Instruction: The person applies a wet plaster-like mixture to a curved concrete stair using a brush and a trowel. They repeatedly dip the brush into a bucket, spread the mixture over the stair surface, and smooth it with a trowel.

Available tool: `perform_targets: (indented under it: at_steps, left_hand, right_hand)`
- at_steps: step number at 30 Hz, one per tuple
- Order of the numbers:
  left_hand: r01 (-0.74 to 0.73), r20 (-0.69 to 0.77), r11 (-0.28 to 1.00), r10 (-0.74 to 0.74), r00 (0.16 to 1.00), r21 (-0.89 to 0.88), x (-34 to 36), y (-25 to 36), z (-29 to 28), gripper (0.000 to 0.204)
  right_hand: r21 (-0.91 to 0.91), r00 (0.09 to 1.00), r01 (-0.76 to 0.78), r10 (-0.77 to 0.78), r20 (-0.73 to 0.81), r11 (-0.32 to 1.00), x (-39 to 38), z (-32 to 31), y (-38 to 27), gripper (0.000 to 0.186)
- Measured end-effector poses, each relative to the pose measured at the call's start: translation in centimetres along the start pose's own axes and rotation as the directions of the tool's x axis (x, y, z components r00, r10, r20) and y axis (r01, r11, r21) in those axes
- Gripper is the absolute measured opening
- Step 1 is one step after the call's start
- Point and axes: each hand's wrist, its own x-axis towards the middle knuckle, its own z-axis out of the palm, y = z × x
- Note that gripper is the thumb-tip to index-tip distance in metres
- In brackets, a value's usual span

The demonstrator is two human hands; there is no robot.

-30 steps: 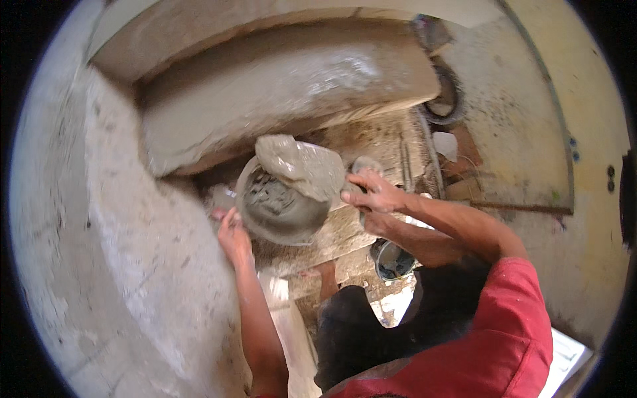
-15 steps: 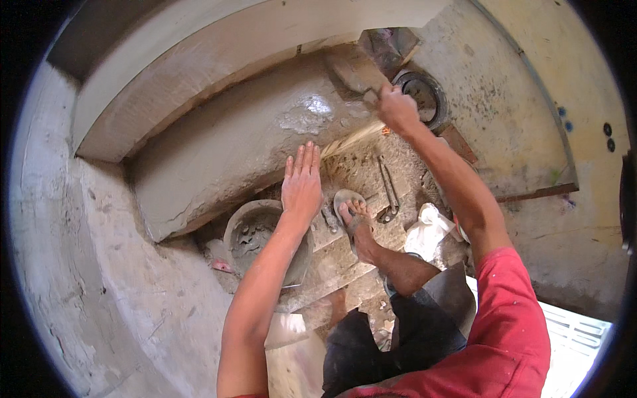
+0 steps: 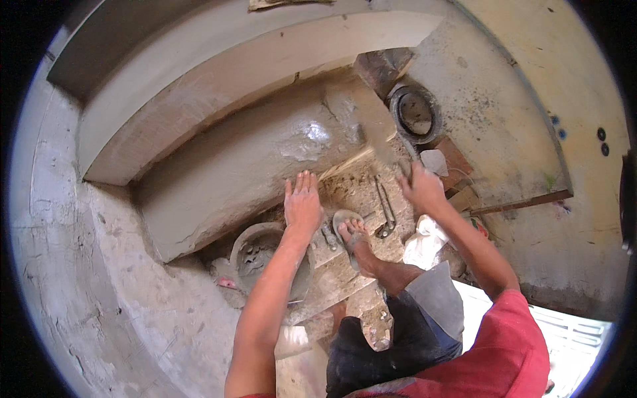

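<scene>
A step of wet grey cement (image 3: 219,179) runs slantwise across the scene, with a rough, shiny patch toward its right part. My left hand (image 3: 303,207) rests at the step's front edge, fingers stretched out and holding nothing. My right hand (image 3: 424,188) is closed around a trowel (image 3: 377,123), whose blade is smeared by motion at the right end of the step. Its exact contact with the cement cannot be made out. Below and left of my left hand stands a round basin (image 3: 240,247) with cement mix inside, partly hidden by my left forearm.
A black round bucket (image 3: 432,119) stands beyond my right hand, near a brown board (image 3: 456,162). A long metal tool (image 3: 386,205) lies by my sandalled foot (image 3: 352,232). A white bag (image 3: 424,244) sits under my right forearm. Higher steps (image 3: 252,63) rise behind.
My right hand has moved nearer to me and to the right, bringing the trowel from the back of the step toward its front right end. My left hand stays at the edge.
</scene>
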Motion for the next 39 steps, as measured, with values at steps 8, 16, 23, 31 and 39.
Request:
perform_targets:
  at_steps: [8, 16, 23, 31, 39]
  left_hand:
    - [-0.048, -0.129, 0.999, 0.050, 0.990, 0.025, -0.3, -0.6, 1.2, 0.081]
    - [-0.044, -0.063, 0.997, 0.048, 0.997, 0.065, 0.1, -0.8, 0.6, 0.080]
    - [-0.024, -0.099, 0.997, 0.032, 0.995, 0.075, 0.3, -0.3, 1.4, 0.092]
    - [-0.020, -0.098, 0.997, 0.027, 0.995, 0.077, 0.2, 0.0, 0.9, 0.086]
    - [-0.159, -0.101, 0.987, 0.162, 0.982, 0.037, 0.5, -2.5, -0.5, 0.076]
  right_hand:
    - [0.413, 0.960, 0.137, -0.223, 0.169, 0.900, 15.6, -2.1, -10.8, 0.047]
    - [0.187, 0.945, 0.317, -0.327, 0.026, 0.930, 12.9, -1.0, -15.0, 0.048]
    - [-0.279, 0.928, 0.360, -0.371, 0.014, 0.890, 17.6, -1.2, -8.6, 0.030]
    - [0.476, 0.945, 0.211, -0.303, 0.124, 0.854, 13.2, -1.1, -19.4, 0.049]
    - [0.093, 0.870, 0.492, -0.486, -0.085, 0.865, 12.2, -0.9, -16.6, 0.040]
